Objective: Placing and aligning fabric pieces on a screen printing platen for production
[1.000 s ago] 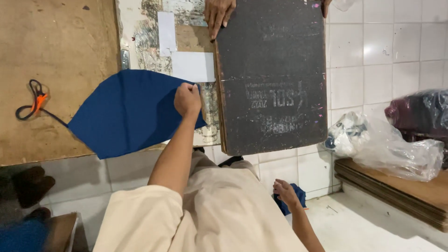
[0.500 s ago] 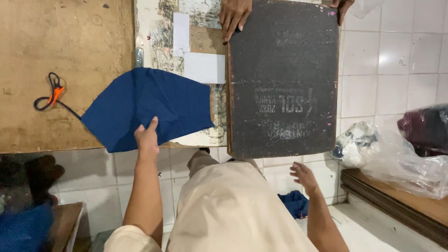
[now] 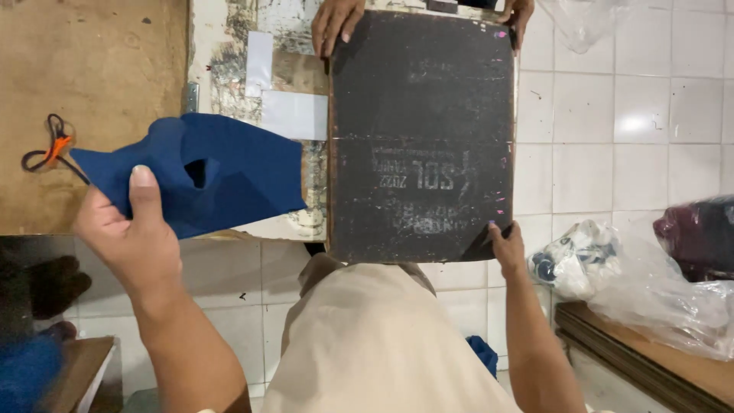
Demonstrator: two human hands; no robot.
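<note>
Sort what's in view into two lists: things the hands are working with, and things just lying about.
In hand:
- dark blue fabric piece, gripped by the left hand
- dark rectangular framed screen, its near corner touched by the right hand; another person's hands on its far edge

Lying about:
- orange-and-black scissors
- clear plastic bags
- white paper patches

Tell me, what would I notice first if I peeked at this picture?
Probably the big dark board in the middle, with another person's hand on its top edge and the right hand at its bottom corner. Next, the blue cloth on the left, pinched by the left hand over a brown wooden table.
</note>
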